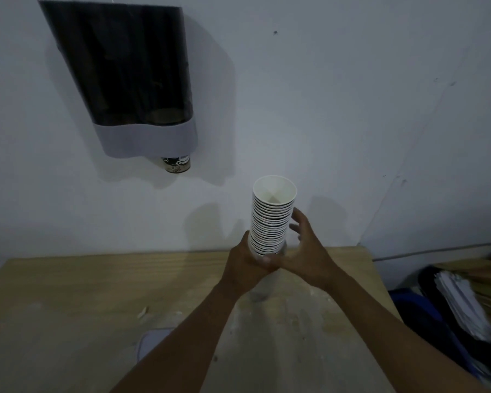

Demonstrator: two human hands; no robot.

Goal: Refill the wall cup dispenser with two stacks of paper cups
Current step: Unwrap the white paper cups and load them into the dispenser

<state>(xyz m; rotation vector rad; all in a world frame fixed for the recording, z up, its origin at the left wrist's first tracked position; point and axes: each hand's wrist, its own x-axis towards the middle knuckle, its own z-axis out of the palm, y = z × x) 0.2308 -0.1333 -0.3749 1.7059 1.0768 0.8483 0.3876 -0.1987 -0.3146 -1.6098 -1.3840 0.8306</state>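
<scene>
From the head view, a tall stack of paper cups stands upright above the wooden table, its open mouth facing up and its rims showing as tight bands down the side. The left hand wraps round the lower part of the stack, thumb across the front, fingers curled behind it. The right hand sits just beside the stack on its right; its heel meets the left hand near the base, while its fingers are spread and loosely bent, close to the cup rims, and whether they touch the stack cannot be told. The stack's bottom end is hidden behind the hands.

Up and to the left, well apart from the stack, the wall cup dispenser hangs on the wall, its dark cover over a pale lower band. One printed cup pokes out beneath its right tube.
</scene>
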